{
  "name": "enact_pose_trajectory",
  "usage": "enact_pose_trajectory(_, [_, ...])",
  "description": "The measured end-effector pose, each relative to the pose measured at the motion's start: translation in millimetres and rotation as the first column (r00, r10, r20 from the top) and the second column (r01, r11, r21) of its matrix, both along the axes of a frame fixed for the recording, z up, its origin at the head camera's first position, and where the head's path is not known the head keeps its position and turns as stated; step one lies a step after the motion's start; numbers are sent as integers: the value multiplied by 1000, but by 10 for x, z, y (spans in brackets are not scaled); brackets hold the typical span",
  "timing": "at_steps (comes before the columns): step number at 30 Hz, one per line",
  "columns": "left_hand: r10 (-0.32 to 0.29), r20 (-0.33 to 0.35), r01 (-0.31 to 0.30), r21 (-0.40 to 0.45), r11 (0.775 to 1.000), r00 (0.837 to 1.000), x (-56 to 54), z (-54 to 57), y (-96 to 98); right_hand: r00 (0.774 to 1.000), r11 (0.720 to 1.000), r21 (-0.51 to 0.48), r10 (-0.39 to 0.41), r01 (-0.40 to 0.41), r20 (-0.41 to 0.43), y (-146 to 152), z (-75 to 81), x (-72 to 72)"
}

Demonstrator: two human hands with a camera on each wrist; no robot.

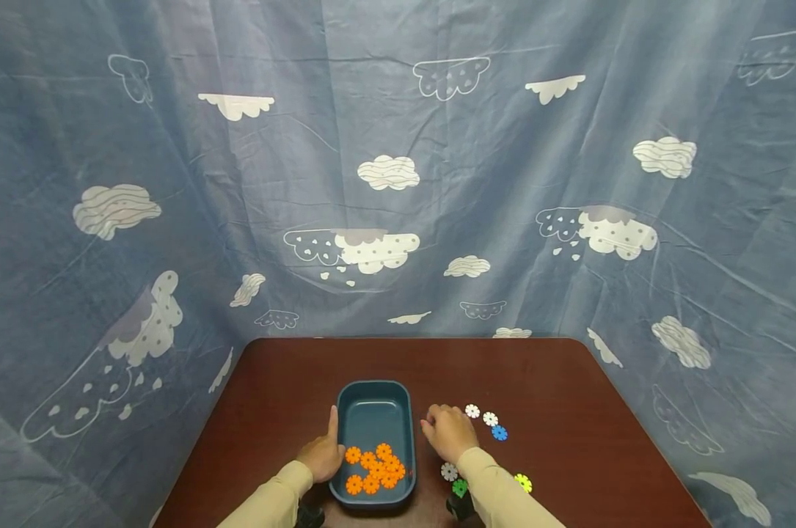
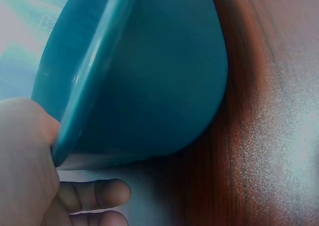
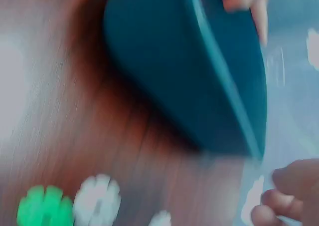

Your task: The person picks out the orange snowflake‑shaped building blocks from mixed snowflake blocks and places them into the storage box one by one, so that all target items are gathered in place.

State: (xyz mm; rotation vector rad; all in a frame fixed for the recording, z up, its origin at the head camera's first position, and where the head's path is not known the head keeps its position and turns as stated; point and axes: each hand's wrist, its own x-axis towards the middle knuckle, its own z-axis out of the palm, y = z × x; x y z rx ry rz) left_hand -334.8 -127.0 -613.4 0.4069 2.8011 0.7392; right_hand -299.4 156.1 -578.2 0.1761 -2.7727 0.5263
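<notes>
A dark teal plastic tub stands on the table with several orange notched disc pieces gathered at its near end. My left hand holds the tub's left rim, thumb over the edge and index finger stretched along it. In the left wrist view, other fingers show outside the tub wall. Just right of the tub, my right hand is over the table with its fingers loosely bent. No piece shows between its fingertips in the right wrist view.
Two white discs and a blue disc lie beyond the right hand. Nearer, beside the right forearm, are a pale disc, a green disc and a yellow disc. Cloud-printed cloth hangs around the brown table.
</notes>
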Motion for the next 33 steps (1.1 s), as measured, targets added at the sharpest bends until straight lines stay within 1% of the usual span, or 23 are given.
enact_pose_trajectory(2, [8, 15, -8, -4, 1000, 1000, 6, 17, -2, 996, 999, 2, -38, 38, 76, 207, -26, 28])
enact_pose_trajectory(4, [14, 26, -13, -11, 1000, 1000, 9, 39, -2, 984, 999, 4, -49, 49, 172, 386, -73, 82])
enact_pose_trajectory(7, [15, 32, -15, -19, 1000, 999, 17, 59, -6, 957, 1000, 10, -25, 23, 290, 567, -165, 181])
enact_pose_trajectory(9, [16, 31, -15, -21, 1000, 999, 20, 63, -8, 946, 1000, 6, 1, -3, 324, 631, -233, 235])
enact_pose_trajectory(12, [16, 35, -15, -19, 1000, 999, 18, 50, -9, 942, 1000, -3, 16, -16, 336, 659, -315, 291])
enact_pose_trajectory(14, [15, 30, -15, -18, 1000, 999, 7, 32, -7, 943, 1000, -2, 13, -13, 332, 658, -346, 314])
enact_pose_trajectory(17, [11, 17, -11, -18, 1000, 1000, -3, 7, -5, 952, 1000, 16, -3, -2, 305, 650, -371, 336])
enact_pose_trajectory(21, [4, 15, -4, -20, 1000, 1000, -13, -18, -7, 954, 1000, 25, -18, 12, 299, 645, -362, 350])
enact_pose_trajectory(26, [-4, 14, 4, -12, 1000, 1000, -11, -12, -11, 953, 999, 28, -27, 20, 302, 634, -330, 358])
enact_pose_trajectory(28, [-6, 11, 6, -9, 1000, 1000, -6, -6, -10, 945, 999, 3, -35, 36, 326, 624, -313, 365])
enact_pose_trajectory(32, [-6, -1, 6, -17, 1000, 1000, 2, 8, -6, 908, 994, -75, -45, 84, 417, 615, -296, 355])
enact_pose_trajectory(33, [-4, -5, 4, -17, 1000, 1000, 3, 11, -5, 902, 991, -98, -41, 92, 430, 618, -297, 353])
